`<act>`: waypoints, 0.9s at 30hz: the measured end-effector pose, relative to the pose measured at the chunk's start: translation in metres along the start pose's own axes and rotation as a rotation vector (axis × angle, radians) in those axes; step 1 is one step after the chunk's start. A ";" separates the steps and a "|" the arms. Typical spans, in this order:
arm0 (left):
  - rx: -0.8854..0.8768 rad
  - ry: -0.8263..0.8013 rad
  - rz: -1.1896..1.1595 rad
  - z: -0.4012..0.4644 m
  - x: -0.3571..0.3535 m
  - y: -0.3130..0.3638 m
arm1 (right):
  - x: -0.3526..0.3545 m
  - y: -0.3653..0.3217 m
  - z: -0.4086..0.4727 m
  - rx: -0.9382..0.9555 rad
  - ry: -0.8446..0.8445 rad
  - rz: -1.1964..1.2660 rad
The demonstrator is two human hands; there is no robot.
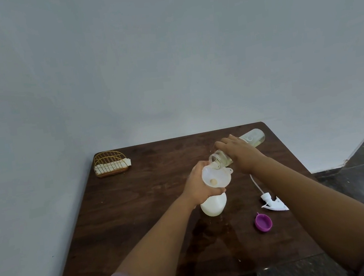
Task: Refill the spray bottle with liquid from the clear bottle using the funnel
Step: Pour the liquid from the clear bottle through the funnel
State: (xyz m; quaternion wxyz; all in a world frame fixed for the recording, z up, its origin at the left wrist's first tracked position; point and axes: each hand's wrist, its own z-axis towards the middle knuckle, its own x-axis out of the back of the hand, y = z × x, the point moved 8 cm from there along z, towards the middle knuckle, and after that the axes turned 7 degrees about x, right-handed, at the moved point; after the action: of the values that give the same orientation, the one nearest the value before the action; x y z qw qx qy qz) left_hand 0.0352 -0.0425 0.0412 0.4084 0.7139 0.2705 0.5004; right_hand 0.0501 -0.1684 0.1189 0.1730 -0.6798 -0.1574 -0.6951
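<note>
A white spray bottle stands on the dark wooden table with a white funnel in its neck. My left hand grips the bottle's neck just under the funnel. My right hand holds the clear bottle tipped almost flat, its open mouth over the funnel's rim. Pale yellowish liquid lies inside the clear bottle and pools at the funnel's hole.
The white spray head with its dip tube lies on the table to the right. A purple cap lies nearer to me. A gold wire napkin holder stands at the far left corner, by the wall.
</note>
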 end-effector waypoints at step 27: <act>0.003 -0.006 0.009 -0.001 0.000 0.003 | 0.005 -0.003 -0.002 -0.004 0.013 -0.006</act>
State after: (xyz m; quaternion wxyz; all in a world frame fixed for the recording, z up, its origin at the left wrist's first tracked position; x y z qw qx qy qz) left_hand 0.0346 -0.0436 0.0439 0.4061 0.7172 0.2667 0.4995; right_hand 0.0470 -0.1671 0.1239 0.1705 -0.6751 -0.1570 -0.7004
